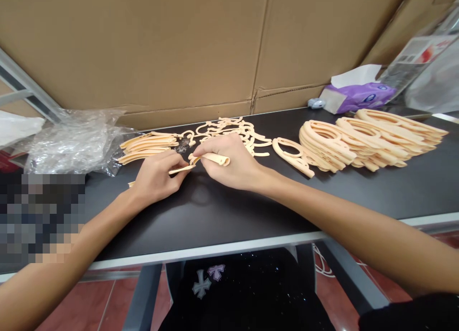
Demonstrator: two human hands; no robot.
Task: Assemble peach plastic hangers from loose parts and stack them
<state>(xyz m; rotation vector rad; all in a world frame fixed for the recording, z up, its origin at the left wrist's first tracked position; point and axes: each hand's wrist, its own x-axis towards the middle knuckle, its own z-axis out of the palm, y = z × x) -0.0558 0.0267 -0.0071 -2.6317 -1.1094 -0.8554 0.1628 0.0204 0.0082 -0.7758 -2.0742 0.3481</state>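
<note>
My left hand [158,175] is closed, its thumb and fingers pinching the flat end of a cream moulded piece [182,169]. Close beside it, my right hand [234,166] is closed around a cream tube-like part [217,159] whose open end points right. The two parts meet between the fingertips; whether they are one piece, I cannot tell. Behind my left hand lies a stack of long cream strips [150,147]. Past my right hand spreads a loose heap of thin curved cream offcuts [233,130].
Overlapping cream pieces with oval holes [322,142] lie in rows at the right of the black table [222,221]. A purple tissue pack [366,96] stands behind them. Clear plastic bags [75,144] fill the left side. Cardboard [172,44] walls the back.
</note>
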